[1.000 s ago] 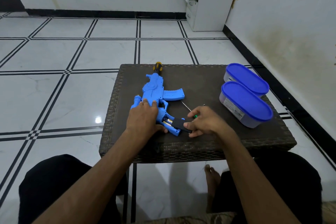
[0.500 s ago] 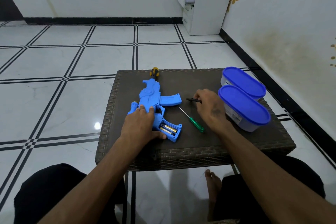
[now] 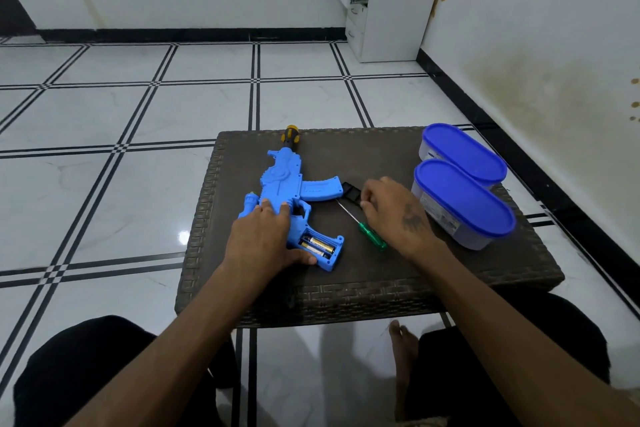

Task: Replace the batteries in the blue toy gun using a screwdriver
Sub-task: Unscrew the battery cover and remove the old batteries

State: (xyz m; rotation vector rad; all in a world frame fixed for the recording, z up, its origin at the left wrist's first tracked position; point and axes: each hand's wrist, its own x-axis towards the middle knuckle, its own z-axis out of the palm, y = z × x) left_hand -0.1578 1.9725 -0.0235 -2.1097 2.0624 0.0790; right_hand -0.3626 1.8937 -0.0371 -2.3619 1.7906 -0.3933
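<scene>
We see a white tiled floor [image 3: 104, 184] with black grid lines, and at the far right corner a white drawer cabinet [image 3: 391, 0] stands against the wall with its upper drawers pulled part-way out. Nearer to us sits a dark woven worktop [image 3: 381, 281]. On its right side two oval containers with blue lids rest side by side and touching: the near container [image 3: 464, 204] and the far container [image 3: 462, 158]. The blue toy gun [image 3: 291, 191] lies flat on the left half of the worktop, with its yellow and black muzzle pointing to the far edge and its magazine projecting to the right. The grip at the near end is uncovered, and the batteries [image 3: 317, 243] lie seated inside it, side by side. Our left hand [image 3: 266, 239] presses down on the gun body with straight fingers; the thumb lies along the near side of the grip. Our right hand [image 3: 394, 208] is positioned to the right of the gun, near the near container, with the fingers loosely curled; they grasp nothing. A black cover plate [image 3: 351, 192] lies on the worktop just left of those fingertips, at the tip of the magazine. The screwdriver [image 3: 363, 227], with a green handle and a thin metal shaft, lies between the gun and the right hand; its tip points toward the cover plate.
</scene>
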